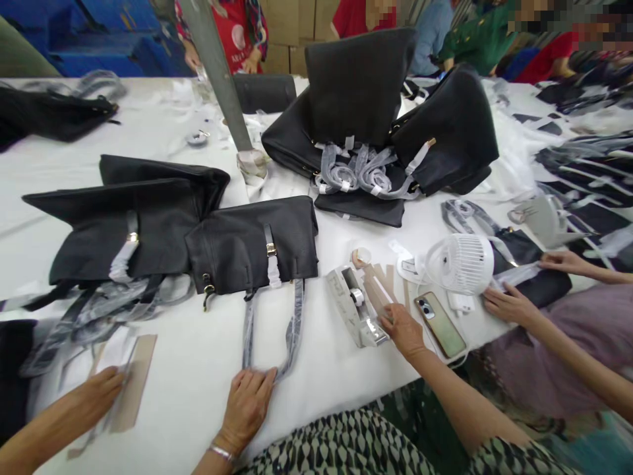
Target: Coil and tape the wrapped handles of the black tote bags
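Observation:
My left hand (247,401), a bracelet on its wrist, lies flat on the white table (198,356), fingers apart on the loop of a plastic-wrapped strap (297,316). The strap hangs from a black leather bag (247,247) lying in front of me. My right hand (403,330) reaches the near end of a grey tape dispenser (352,305). Its fingers are bent together at the cutter; what they pinch is hidden. Strips of brown tape (378,280) lie just beyond it.
A phone (440,324) and a small white fan (462,264) sit right of the dispenser. A co-worker's hand (96,394) presses cardboard (133,379) at left; another person's hands (509,305) work at right. Black bags lie at left (133,224) and piled behind (370,112). A grey pole (217,72) rises mid-table.

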A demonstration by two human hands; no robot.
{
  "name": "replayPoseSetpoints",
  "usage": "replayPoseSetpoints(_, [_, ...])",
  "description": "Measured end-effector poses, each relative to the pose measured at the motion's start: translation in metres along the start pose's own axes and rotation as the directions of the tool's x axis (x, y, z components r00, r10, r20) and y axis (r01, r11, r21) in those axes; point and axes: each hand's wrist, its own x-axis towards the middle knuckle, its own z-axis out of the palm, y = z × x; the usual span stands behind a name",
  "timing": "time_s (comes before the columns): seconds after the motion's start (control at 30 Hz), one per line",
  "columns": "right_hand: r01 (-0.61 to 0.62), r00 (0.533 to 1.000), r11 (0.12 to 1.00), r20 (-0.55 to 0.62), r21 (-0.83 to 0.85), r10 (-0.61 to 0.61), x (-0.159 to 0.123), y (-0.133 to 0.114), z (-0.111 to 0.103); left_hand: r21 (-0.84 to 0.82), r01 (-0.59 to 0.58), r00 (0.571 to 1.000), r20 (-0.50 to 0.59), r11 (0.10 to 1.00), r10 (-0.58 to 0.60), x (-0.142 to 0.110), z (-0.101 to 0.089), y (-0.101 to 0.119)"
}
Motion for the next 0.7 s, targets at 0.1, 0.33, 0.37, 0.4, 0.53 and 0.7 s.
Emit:
replayPoseSetpoints(0.1, [-0.029, 0.999, 1.000, 0.030, 0.007, 0.029, 0.003, -0.004, -0.001, 0.003, -0.001, 1.000, -0.009, 1.000, 0.001, 0.001, -0.002, -0.001])
replayPoseSetpoints(0.33, [-0.135, 0.984, 0.991, 0.114, -0.014, 0.135, 0.013, -0.008, -0.008, -0.001, 0.011, 1.000, -0.003, 1.000, -0.011, 0.005, -0.005, 0.002])
replayPoseSetpoints(0.37, [-0.118, 0.987, 0.993, 0.107, -0.025, 0.120, 0.012, -0.009, -0.009, 0.003, 0.011, 1.000, -0.004, 1.000, -0.011, 0.005, -0.005, 0.002])
replayPoseSetpoints(0.4, [-0.098, 0.990, 0.994, 0.099, -0.041, 0.102, 0.011, -0.010, -0.010, 0.007, 0.010, 1.000, -0.003, 1.000, -0.010, 0.005, -0.005, 0.002])
replayPoseSetpoints(0.53, [-0.080, 0.994, 0.992, 0.061, -0.096, 0.086, 0.007, -0.014, -0.012, 0.019, 0.014, 1.000, 0.003, 1.000, -0.014, 0.003, -0.004, 0.000])
replayPoseSetpoints(0.7, [-0.047, 0.999, 0.999, -0.007, 0.007, 0.047, 0.010, -0.005, -0.006, 0.010, 0.016, 1.000, -0.001, 1.000, -0.016, 0.002, -0.003, 0.000])
